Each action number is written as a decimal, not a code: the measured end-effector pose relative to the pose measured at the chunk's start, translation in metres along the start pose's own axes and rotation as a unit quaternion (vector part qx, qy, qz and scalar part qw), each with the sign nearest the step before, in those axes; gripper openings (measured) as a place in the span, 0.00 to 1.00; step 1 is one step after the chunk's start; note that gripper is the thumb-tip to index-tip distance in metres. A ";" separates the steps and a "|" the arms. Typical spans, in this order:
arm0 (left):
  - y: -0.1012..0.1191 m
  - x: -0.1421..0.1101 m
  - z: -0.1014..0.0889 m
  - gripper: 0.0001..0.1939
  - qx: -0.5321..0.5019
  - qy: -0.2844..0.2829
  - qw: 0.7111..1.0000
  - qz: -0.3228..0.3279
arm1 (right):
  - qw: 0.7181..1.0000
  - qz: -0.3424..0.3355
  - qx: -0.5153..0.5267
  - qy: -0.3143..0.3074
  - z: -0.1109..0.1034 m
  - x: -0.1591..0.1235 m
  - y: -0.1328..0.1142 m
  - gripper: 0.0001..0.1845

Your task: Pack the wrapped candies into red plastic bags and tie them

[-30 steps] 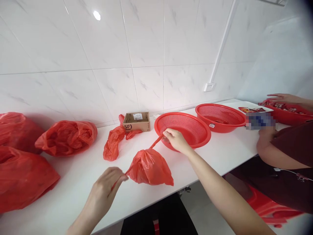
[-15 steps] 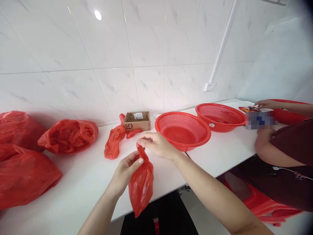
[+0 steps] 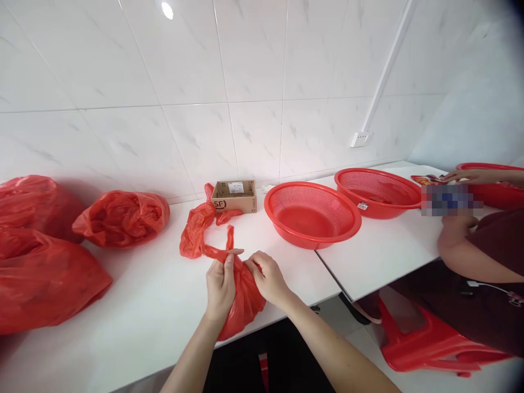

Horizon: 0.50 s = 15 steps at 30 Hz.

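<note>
A red plastic bag [image 3: 243, 311], gathered at its neck, is held over the front edge of the white table. My left hand [image 3: 221, 281] is closed on the neck, with its thumb up and one finger pointing right. Closed on the bag's other side, near the top, is my right hand [image 3: 267, 275]. Two strap-like ends of the bag stick up past my left fingers, one upward and one to the left. What the bag contains cannot be made out. Behind it lies a limp red plastic bag [image 3: 194, 232] beside a small cardboard box [image 3: 234, 197].
Two red plastic baskets, a near one [image 3: 313, 240] and a farther one [image 3: 376, 210], stand to the right. Bulky red bags [image 3: 49, 289] fill the left side. A co-worker's arm [image 3: 458, 245] and a red stool [image 3: 429, 338] are at the far right.
Both hands have shifted from the bag's raised top to its gathered neck. The bag's lower part now looks rounder and bunched, and two strap-like ends show. The view has shifted slightly.
</note>
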<state>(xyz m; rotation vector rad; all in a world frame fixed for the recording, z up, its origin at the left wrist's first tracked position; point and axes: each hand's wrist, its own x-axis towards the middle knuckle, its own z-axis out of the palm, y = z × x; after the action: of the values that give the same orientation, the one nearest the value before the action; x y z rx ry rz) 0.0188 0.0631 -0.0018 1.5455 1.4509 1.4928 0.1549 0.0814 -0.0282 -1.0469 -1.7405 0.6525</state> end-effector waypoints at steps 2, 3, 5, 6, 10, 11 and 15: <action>-0.002 -0.005 0.002 0.22 0.050 0.023 0.998 0.015 | 0.998 -0.001 -0.018 0.053 0.005 -0.002 0.001 0.15; -0.002 -0.008 0.002 0.22 0.072 0.027 0.997 0.015 | 0.997 -0.003 -0.026 0.073 0.007 -0.003 0.001 0.15; 0.003 -0.016 0.003 0.20 0.117 0.016 0.993 -0.003 | 0.994 -0.016 -0.049 0.099 0.010 -0.006 0.000 0.15; 0.005 -0.019 0.003 0.20 0.138 0.006 0.990 -0.017 | 0.992 -0.026 -0.062 0.105 0.012 -0.008 -0.002 0.14; 0.002 -0.028 0.003 0.21 0.173 0.028 0.984 -0.023 | 0.988 -0.054 -0.091 0.110 0.019 -0.015 -0.006 0.14; -0.003 -0.028 0.003 0.21 0.176 0.047 0.983 0.001 | 0.988 -0.056 -0.097 0.108 0.020 -0.016 -0.006 0.14; -0.027 -0.019 0.000 0.22 0.218 0.078 0.968 0.093 | 0.982 -0.069 -0.155 0.080 0.016 -0.012 0.005 0.17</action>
<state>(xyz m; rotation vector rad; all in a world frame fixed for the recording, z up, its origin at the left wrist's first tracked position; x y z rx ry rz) 0.0142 0.0531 -0.0328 1.9002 1.8651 1.4963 0.1438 0.0738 -0.0446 -1.1427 -1.7883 0.2059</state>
